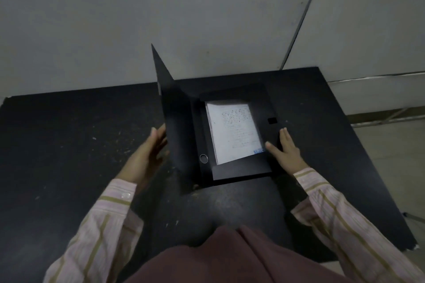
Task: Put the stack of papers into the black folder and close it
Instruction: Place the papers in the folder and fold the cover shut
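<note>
The black folder (pixel 239 171) lies open on the black table. A stack of white papers (pixel 232 133) rests inside its tray, printed side up. The folder's cover (pixel 170 112) stands nearly upright at the left. My left hand (pixel 147 156) presses flat against the outer side of that cover, fingers spread. My right hand (pixel 285 149) lies flat on the folder's right flap, just beside the papers, holding nothing. A small metal ring (pixel 203 158) shows on the spine near the front.
The black table (pixel 69 145) reaches a grey wall (pixel 184 18) at the back. Its right edge drops to a pale floor (pixel 391 145). My striped sleeves and a maroon garment fill the near part of the view.
</note>
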